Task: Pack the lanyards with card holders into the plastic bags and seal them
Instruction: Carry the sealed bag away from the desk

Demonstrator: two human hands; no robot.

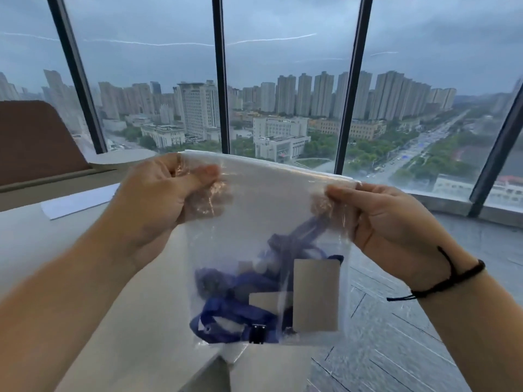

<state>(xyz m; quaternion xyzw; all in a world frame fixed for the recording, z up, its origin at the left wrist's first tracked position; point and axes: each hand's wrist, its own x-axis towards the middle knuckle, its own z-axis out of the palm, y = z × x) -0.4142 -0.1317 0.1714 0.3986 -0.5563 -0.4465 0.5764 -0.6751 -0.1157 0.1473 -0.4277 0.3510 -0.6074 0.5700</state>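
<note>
Pinching, left fingers (pixel 198 176): the top left corner of a clear plastic bag (pixel 263 210) is gripped between the thumb and curled fingers of the left hand (pixel 158 199).
Right fingers (pixel 339 193): the top right corner of the bag is pinched between the thumb and the fingers of the right hand (pixel 396 230).
Bag: it is held up in the air between the two hands, hanging upright, its top edge stretched taut from one grip to the other; whether the seal is pressed closed cannot be told.
Contents: blue lanyards (pixel 235 312) are seen bunched at the bottom of the bag, with a black clip (pixel 257 333) near the lower edge and pale rectangular card holders (pixel 315 295) beside them on the right.
Wrist: a black cord bracelet (pixel 447 281) is worn on the right wrist.
Below: a pale table (pixel 135 321) is seen under the left arm, with a white sheet of paper (pixel 79 200) lying on it to the far left.
Beyond: tall windows (pixel 283 80) with dark frames are seen behind the bag, and a city skyline under a grey sky is visible through them.
</note>
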